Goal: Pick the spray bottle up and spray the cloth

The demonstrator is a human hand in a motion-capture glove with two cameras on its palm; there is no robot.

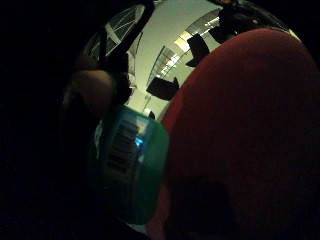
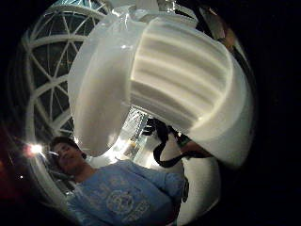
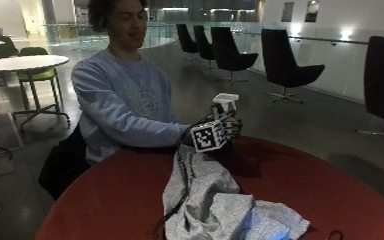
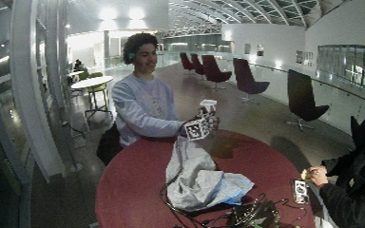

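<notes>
A spray bottle [image 3: 225,102] is held upright above the near edge of a round red worktop [image 3: 325,190] by the gloved right hand [image 3: 226,129], whose fingers are curled round the bottle's neck just under the white spray head. The bottle is lifted clear of the worktop, in front of the chest of the seated person in a light blue sweatshirt [image 3: 122,100].

A grey cloth [image 3: 212,200] is seen below and just beside the hand. Part of it is raised in a tall fold that reaches up close to the hand, while the rest is spread in a crumpled heap on the worktop toward the camera. Whether the other hand is holding up that fold cannot be told from the outside views.

In the thumb side palm view, the ribbed white spray head [image 2: 178,84] is shown very close to the palm. In the little finger side palm view, the translucent green body of the bottle [image 1: 132,170], with a barcode label, is shown against the palm, and the red worktop [image 1: 250,150] lies beyond it.

On the far part of the worktop, in the wide outside view, a tangle of dark cables [image 4: 245,216] is seen.
</notes>
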